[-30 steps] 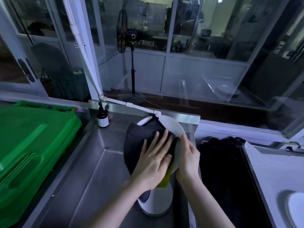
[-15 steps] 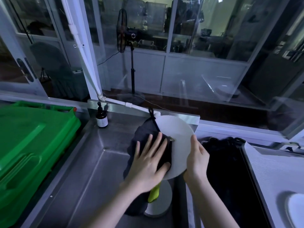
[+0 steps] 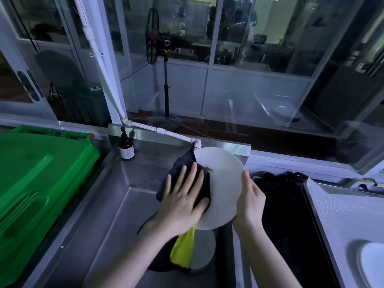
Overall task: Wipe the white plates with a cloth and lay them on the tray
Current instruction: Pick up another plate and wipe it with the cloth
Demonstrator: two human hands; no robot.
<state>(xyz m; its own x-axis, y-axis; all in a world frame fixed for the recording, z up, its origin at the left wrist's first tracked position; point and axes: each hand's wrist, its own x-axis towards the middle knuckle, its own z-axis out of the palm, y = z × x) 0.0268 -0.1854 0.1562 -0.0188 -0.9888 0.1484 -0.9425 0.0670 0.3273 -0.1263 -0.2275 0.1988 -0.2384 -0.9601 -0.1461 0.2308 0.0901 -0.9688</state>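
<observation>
I hold a white plate (image 3: 223, 183) tilted up over the steel sink. My right hand (image 3: 250, 199) grips its right rim, fingers curled behind it. My left hand (image 3: 182, 201) lies flat with spread fingers on a dark cloth (image 3: 182, 173) and presses it against the plate's left side. A yellow part of the cloth (image 3: 182, 251) hangs below my left wrist. Another white plate (image 3: 202, 251) lies in the sink beneath. On the right stands the pale tray (image 3: 342, 215), with one white plate (image 3: 372, 265) at its near right corner.
A green plastic bin (image 3: 35, 183) fills the left. A small brown bottle (image 3: 126, 147) stands on the sink's back ledge. A white pipe (image 3: 166, 133) runs along the back to the plate's top. A dark basin (image 3: 288, 215) lies between sink and tray.
My left hand has slid the cloth leftward across the plate, baring more of its white face. The plate has turned more toward me, and my right hand shifted right along the rim.
</observation>
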